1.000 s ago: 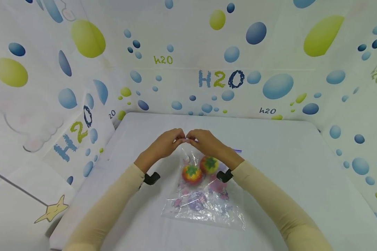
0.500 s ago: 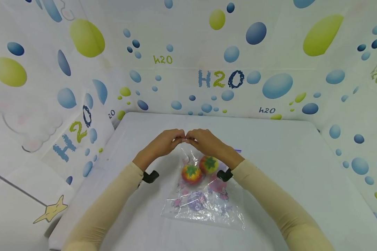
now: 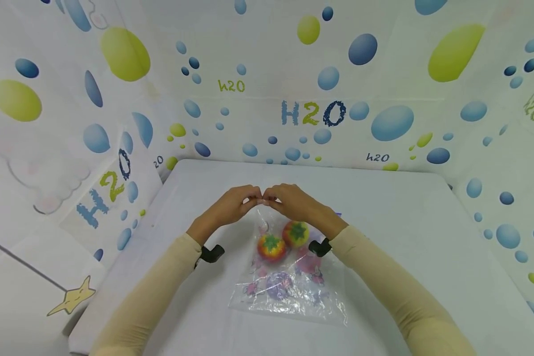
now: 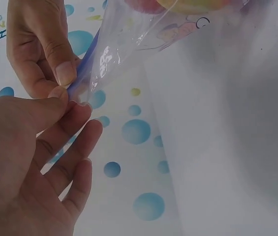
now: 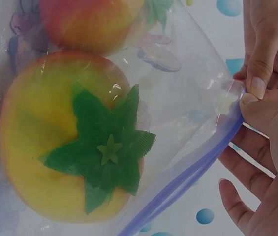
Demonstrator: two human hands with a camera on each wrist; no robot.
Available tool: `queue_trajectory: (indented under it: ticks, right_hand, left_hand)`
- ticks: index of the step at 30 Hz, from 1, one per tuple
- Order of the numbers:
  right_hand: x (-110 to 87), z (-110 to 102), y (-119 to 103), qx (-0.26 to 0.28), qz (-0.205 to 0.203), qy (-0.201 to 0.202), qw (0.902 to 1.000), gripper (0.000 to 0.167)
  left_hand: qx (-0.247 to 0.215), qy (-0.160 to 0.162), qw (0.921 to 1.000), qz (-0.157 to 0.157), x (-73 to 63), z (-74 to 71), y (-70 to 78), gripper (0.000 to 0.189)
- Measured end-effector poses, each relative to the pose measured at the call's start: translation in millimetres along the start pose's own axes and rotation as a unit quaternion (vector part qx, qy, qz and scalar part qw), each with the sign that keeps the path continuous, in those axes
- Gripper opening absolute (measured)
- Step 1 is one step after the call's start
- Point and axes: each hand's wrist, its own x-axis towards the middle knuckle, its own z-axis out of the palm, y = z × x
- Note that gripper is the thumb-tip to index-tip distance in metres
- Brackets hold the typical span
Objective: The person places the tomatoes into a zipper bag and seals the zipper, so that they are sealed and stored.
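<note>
A clear zip bag (image 3: 289, 301) with a purple seal strip (image 5: 193, 174) and printed pink and purple figures lies on the white table. Inside it are two toy tomatoes, one red-orange (image 3: 271, 248) and one yellower (image 3: 296, 233), both with green leaf tops. My left hand (image 3: 236, 203) pinches the left corner of the bag's sealing edge between thumb and forefinger. Right beside it, my right hand (image 3: 291, 201) pinches the same edge, the thumb tips nearly meeting. In the right wrist view the strip runs away from the fingers as two purple lines.
The white table (image 3: 405, 237) reaches back to a white curtain (image 3: 267, 59) printed with blue and green drops, which also hangs along both sides. A black wrist camera (image 3: 212, 253) sits under the left wrist, another (image 3: 320, 247) under the right.
Both hands stay pinching the bag's corner, having shifted only very slightly. The bag and tomatoes stay in place.
</note>
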Motion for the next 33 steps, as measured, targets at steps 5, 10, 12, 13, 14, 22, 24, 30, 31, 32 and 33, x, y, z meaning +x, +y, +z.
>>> queue_trajectory:
  ticks: [5,10,12,13,14,22,24,30,31,32,33]
  right_hand:
    - [-2.6,1,2,0.014,-0.006,-0.004,0.9999,0.018]
    - [-5.3,3,7,0.011,-0.004,-0.006,0.9999,0.018]
    - [-6.3,4,9,0.010,0.000,-0.006,0.9999,0.017]
    - [-6.7,5,10,0.011,0.002,-0.006,0.9999,0.018]
    - [-7.2,5,11,0.011,0.003,-0.006,0.9999,0.017]
    - [-12.9,4,16,-0.005,0.005,-0.008,0.9999,0.019]
    - [-13.4,3,15,-0.003,0.008,-0.009,0.9999,0.019]
    - [-13.5,4,12,-0.004,0.017,-0.009,0.9998,0.017]
    - [-13.8,4,11,-0.005,0.016,-0.009,0.9998,0.017]
    - [-14.1,4,11,-0.008,0.015,-0.007,0.9998,0.015]
    - [-14.6,4,10,-0.010,0.014,-0.005,0.9998,0.015]
  left_hand:
    - [-0.002,0.007,1.0000,0.004,-1.6,2.1,1.3,0.004]
    - [0.009,0.012,0.9999,0.003,-4.0,2.7,1.9,0.004]
    - [0.008,0.015,0.9999,0.001,-4.7,3.0,1.1,0.005]
    - [0.006,0.015,0.9999,-0.001,-5.0,3.0,0.7,0.005]
    - [0.004,0.015,0.9999,-0.005,-5.3,3.0,0.2,0.006]
    - [0.014,0.015,0.9996,-0.020,-6.8,4.3,-3.0,0.004]
    - [0.020,0.014,0.9995,-0.022,-7.0,4.0,-2.0,0.004]
    - [0.056,0.002,0.9973,-0.047,-3.5,3.5,1.2,0.005]
    - [0.064,-0.001,0.9966,-0.053,-2.9,3.3,1.7,0.006]
    - [0.070,-0.005,0.9959,-0.057,-2.1,3.1,2.1,0.006]
    - [0.076,-0.008,0.9952,-0.061,-1.0,2.9,2.9,0.006]
